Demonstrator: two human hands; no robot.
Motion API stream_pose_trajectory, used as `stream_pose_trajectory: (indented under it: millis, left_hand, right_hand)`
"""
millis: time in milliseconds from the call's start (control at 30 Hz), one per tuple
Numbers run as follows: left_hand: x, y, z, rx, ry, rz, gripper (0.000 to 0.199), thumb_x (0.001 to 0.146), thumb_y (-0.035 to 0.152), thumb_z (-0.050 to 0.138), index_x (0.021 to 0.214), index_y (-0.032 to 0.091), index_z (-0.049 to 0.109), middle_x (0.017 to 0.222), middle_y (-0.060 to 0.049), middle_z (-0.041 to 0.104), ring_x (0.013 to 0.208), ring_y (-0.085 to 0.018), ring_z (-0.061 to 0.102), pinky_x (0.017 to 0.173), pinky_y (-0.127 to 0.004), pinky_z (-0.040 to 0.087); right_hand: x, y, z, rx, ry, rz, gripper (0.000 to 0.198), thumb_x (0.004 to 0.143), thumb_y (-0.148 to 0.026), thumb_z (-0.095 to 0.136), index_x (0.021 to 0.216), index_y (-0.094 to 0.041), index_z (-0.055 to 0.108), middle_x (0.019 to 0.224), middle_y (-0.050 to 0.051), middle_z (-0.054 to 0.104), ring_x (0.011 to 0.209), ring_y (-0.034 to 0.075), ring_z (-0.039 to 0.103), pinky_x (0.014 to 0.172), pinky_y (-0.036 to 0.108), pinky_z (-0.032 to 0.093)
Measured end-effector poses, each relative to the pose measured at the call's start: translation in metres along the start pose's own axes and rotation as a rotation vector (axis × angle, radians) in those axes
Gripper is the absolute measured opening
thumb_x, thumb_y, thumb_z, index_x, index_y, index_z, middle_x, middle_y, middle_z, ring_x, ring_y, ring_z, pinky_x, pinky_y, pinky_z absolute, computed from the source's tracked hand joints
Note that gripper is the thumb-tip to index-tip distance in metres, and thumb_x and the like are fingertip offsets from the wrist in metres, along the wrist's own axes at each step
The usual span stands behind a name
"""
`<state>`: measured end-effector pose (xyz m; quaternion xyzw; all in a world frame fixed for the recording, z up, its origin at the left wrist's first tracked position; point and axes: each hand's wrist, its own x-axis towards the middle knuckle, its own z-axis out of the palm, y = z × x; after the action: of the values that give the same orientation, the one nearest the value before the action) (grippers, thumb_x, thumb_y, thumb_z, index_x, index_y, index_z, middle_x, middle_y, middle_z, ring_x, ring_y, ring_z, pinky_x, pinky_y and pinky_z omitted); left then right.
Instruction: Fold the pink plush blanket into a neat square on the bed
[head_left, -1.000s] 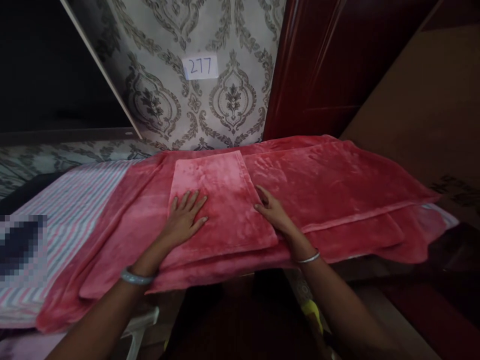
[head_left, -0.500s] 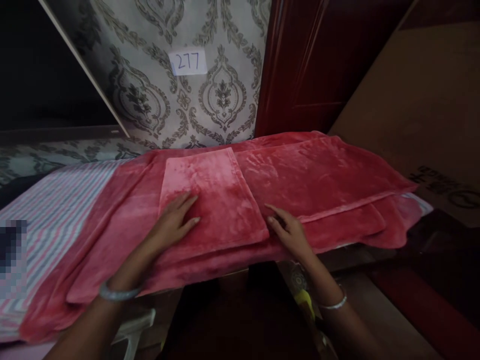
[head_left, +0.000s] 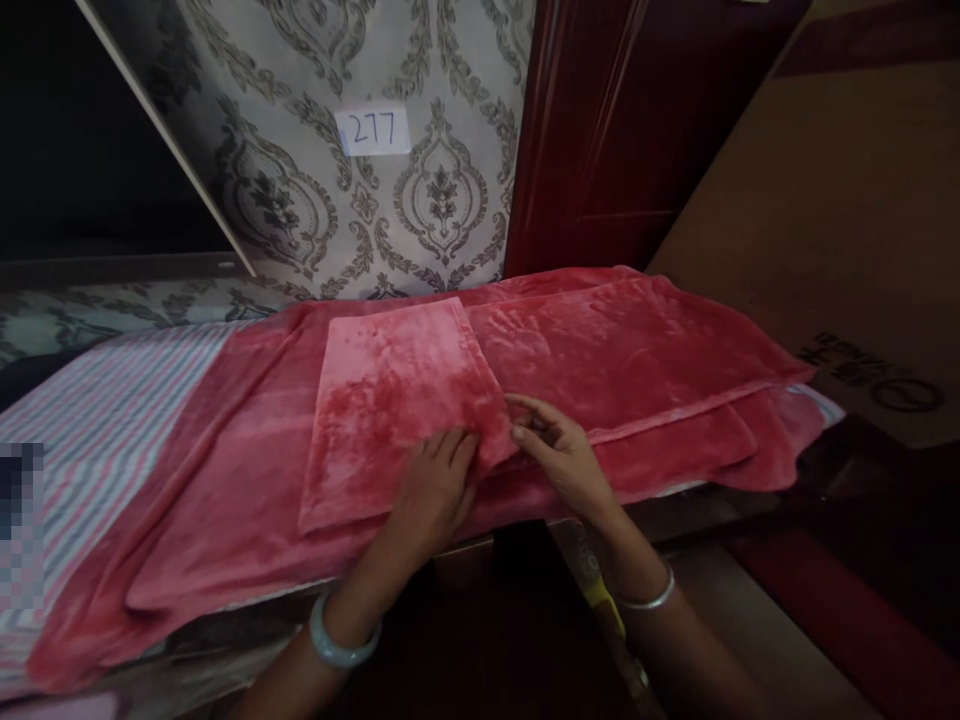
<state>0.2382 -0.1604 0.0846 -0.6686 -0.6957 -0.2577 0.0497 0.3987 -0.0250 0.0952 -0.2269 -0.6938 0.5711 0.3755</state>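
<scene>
A plush red blanket (head_left: 240, 470) lies spread in layers over a striped sheet. On it rests a smaller squarish folded section (head_left: 390, 380), paler toward the back. My left hand (head_left: 431, 490) is at this section's front edge, fingers curled over the cloth close to its front right corner; its thumb is partly hidden. At the right edge, my right hand (head_left: 562, 455) pinches the same corner area between thumb and fingers, and the cloth there is slightly lifted and creased. A pale bangle circles my left wrist and a silvery one my right.
Blue, pink and white stripes mark the sheet (head_left: 135, 390) at left. A dark screen (head_left: 97, 150) stands behind it. At the back are patterned wallpaper with a paper label (head_left: 373, 128) reading 277, and a dark red door panel (head_left: 600, 140). A large cardboard box (head_left: 847, 220) stands at right.
My left hand has moved right along the folded section, from lying open at its left to gripping near the front right corner. My right hand has shifted slightly left and closed on the edge.
</scene>
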Motion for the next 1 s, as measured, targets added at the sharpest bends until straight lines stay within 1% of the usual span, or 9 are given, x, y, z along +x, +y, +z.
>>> stream_pose_trajectory:
  millis: [67, 167, 233, 300, 433, 500, 700, 900, 1000]
  left_hand:
    - [0.008, -0.001, 0.002, -0.124, 0.082, -0.121, 0.021, 0.093, 0.022, 0.045, 0.098, 0.018, 0.065, 0.1, -0.012, 0.07, 0.095, -0.026, 0.064, 0.085, -0.042, 0.052]
    - [0.015, -0.008, -0.004, -0.387, 0.197, -0.339, 0.02, 0.093, 0.031, 0.045, 0.079, 0.021, 0.057, 0.072, -0.002, 0.061, 0.068, -0.018, 0.055, 0.065, -0.031, 0.047]
    - [0.016, -0.013, -0.011, -0.547, 0.241, -0.455, 0.021, 0.09, 0.038, 0.05, 0.078, 0.021, 0.055, 0.069, 0.001, 0.056, 0.064, -0.016, 0.051, 0.06, -0.028, 0.043]
    - [0.017, -0.015, -0.02, -0.676, 0.258, -0.517, 0.023, 0.088, 0.041, 0.053, 0.077, 0.021, 0.054, 0.07, 0.001, 0.054, 0.066, -0.015, 0.051, 0.062, -0.027, 0.042]
    - [0.023, -0.016, -0.036, -0.76, 0.289, -0.516, 0.022, 0.085, 0.042, 0.057, 0.08, 0.02, 0.058, 0.076, 0.0, 0.056, 0.072, -0.015, 0.052, 0.067, -0.027, 0.044]
    - [0.027, -0.018, -0.044, -0.735, 0.3, -0.492, 0.022, 0.085, 0.041, 0.057, 0.08, 0.02, 0.059, 0.077, 0.0, 0.056, 0.073, -0.015, 0.051, 0.067, -0.027, 0.043]
    - [0.038, -0.029, -0.067, -0.614, 0.327, -0.442, 0.023, 0.084, 0.041, 0.057, 0.076, 0.02, 0.056, 0.072, 0.001, 0.051, 0.069, -0.015, 0.046, 0.062, -0.026, 0.039]
    - [0.049, -0.031, -0.086, -0.567, 0.353, -0.382, 0.022, 0.084, 0.041, 0.056, 0.074, 0.021, 0.052, 0.069, 0.002, 0.045, 0.067, -0.014, 0.042, 0.061, -0.025, 0.036]
    - [0.051, -0.032, -0.086, -0.518, 0.336, -0.337, 0.023, 0.084, 0.039, 0.054, 0.07, 0.021, 0.049, 0.067, 0.003, 0.041, 0.064, -0.013, 0.039, 0.059, -0.025, 0.032]
  right_hand:
    - [0.003, 0.003, 0.001, 0.065, -0.013, 0.003, 0.044, 0.088, -0.043, 0.064, 0.128, -0.025, 0.064, 0.098, 0.005, 0.071, 0.075, 0.016, 0.064, 0.064, 0.026, 0.054]
    - [0.002, 0.016, -0.006, -0.013, 0.004, -0.026, 0.034, 0.09, -0.038, 0.058, 0.12, -0.024, 0.068, 0.105, 0.008, 0.073, 0.086, 0.019, 0.068, 0.073, 0.031, 0.058]
    - [-0.003, 0.024, -0.014, -0.157, -0.009, -0.084, 0.032, 0.089, -0.03, 0.056, 0.117, -0.025, 0.07, 0.11, 0.008, 0.073, 0.096, 0.021, 0.068, 0.083, 0.036, 0.058]
    - [-0.008, 0.03, -0.021, -0.308, -0.091, -0.175, 0.042, 0.084, -0.02, 0.055, 0.123, -0.027, 0.069, 0.123, 0.008, 0.068, 0.112, 0.024, 0.064, 0.097, 0.042, 0.054]
    - [-0.015, 0.034, -0.025, -0.514, -0.281, -0.318, 0.07, 0.077, -0.008, 0.055, 0.142, -0.031, 0.057, 0.147, 0.009, 0.052, 0.136, 0.028, 0.047, 0.111, 0.051, 0.042]
    - [-0.014, 0.035, -0.023, -0.565, -0.266, -0.341, 0.065, 0.079, -0.008, 0.055, 0.14, -0.031, 0.06, 0.143, 0.01, 0.056, 0.132, 0.028, 0.05, 0.108, 0.051, 0.044]
    - [0.003, 0.029, -0.013, -0.504, -0.171, -0.384, 0.027, 0.095, -0.025, 0.051, 0.107, -0.027, 0.075, 0.104, 0.008, 0.074, 0.099, 0.025, 0.063, 0.09, 0.043, 0.051]
    - [0.028, 0.036, -0.006, -0.48, -0.101, -0.158, 0.022, 0.091, -0.034, 0.054, 0.095, -0.024, 0.074, 0.088, 0.005, 0.075, 0.08, 0.023, 0.067, 0.073, 0.034, 0.051]
    - [0.039, 0.044, 0.0, -0.517, -0.06, -0.138, 0.02, 0.088, -0.032, 0.056, 0.097, -0.022, 0.071, 0.093, 0.007, 0.075, 0.083, 0.024, 0.067, 0.075, 0.034, 0.05]
